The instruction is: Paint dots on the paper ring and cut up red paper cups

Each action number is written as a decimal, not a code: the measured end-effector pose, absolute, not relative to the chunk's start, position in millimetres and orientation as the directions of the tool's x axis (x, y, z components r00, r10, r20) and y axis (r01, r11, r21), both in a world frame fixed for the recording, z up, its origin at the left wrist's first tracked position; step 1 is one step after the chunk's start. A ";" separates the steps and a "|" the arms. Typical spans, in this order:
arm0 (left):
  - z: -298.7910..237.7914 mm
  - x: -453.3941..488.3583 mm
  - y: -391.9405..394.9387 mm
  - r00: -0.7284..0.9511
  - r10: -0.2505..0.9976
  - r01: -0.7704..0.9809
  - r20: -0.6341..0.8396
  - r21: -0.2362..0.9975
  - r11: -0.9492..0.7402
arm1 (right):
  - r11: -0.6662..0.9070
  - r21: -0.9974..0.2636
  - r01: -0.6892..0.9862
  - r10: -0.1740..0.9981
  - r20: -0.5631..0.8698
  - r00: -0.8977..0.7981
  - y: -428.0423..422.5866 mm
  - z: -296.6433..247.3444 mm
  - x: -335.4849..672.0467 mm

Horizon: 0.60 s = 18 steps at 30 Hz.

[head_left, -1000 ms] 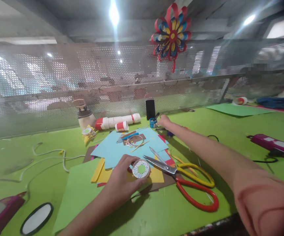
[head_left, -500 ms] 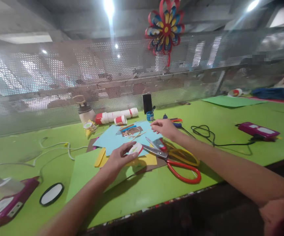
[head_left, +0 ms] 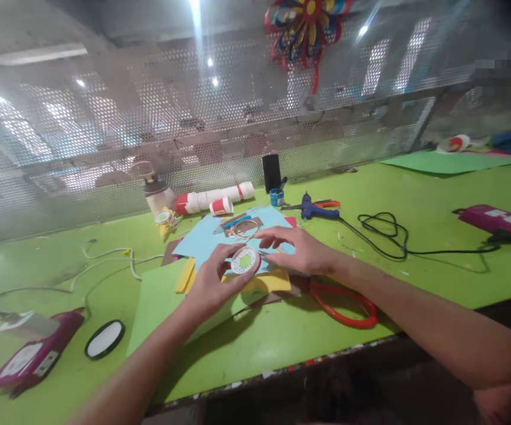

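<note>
In the middle of the view my left hand (head_left: 215, 280) is closed on a small round disc (head_left: 245, 260), white with a dotted pattern, a green centre and a red edge. Close to the disc's right side is my right hand (head_left: 297, 251), thumb and bent fingers apart, with nothing visible in them; whether the thumb touches the rim I cannot tell. Below the right wrist show the red handles of scissors (head_left: 348, 323), their blades hidden. Light blue paper (head_left: 197, 236), yellow paper (head_left: 277, 280) and green paper (head_left: 158, 301) lie beneath the hands.
A blue glue gun (head_left: 313, 208) with a black cord lies to the right. Behind are a white-and-red tube of cups (head_left: 215, 198), a blue jar (head_left: 277, 198) and a bottle (head_left: 158, 195). Purple power boxes (head_left: 38, 354) and a black-rimmed oval (head_left: 105, 340) rest on the green table.
My right hand has come down and toward me, beside the disc, and now covers the scissor blades. The disc has tilted so its dotted, green-centred face shows. The camera view has shifted slightly.
</note>
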<state>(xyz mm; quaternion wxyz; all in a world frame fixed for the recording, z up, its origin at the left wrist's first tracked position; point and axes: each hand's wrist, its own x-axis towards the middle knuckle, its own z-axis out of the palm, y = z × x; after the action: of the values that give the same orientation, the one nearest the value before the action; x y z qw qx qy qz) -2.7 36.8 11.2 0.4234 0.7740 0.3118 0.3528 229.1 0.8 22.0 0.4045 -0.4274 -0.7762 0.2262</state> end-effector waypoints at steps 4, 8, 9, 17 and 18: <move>14.1 -0.4 28.5 0.570 0.742 0.250 0.354 0.785 -0.567 | 0.547 -0.701 0.457 0.836 0.440 -0.327 -6.6 16.8 233.2; 14.4 -0.6 28.3 0.579 0.742 0.249 0.338 0.793 -0.556 | 0.550 -0.715 0.431 0.833 0.434 -0.343 -12.9 16.0 235.0; 13.5 -1.2 29.8 0.583 0.750 0.226 0.312 0.825 -0.519 | 0.549 -0.717 0.429 0.833 0.433 -0.344 -14.4 16.5 234.5; 7.4 -6.4 37.3 0.615 0.785 0.074 0.073 0.986 -0.150 | 0.548 -0.730 0.408 0.835 0.444 -0.326 -24.5 16.5 223.2; 8.3 -6.6 36.6 0.622 0.780 0.057 0.069 0.989 -0.133 | 0.546 -0.733 0.405 0.836 0.448 -0.316 -25.0 16.1 221.4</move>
<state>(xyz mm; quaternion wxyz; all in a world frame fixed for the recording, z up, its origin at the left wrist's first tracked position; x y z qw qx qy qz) -6.6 36.6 8.3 0.5833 0.6859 0.3051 0.3101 221.4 -25.0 16.1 0.4240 -0.4030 -0.7703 0.2540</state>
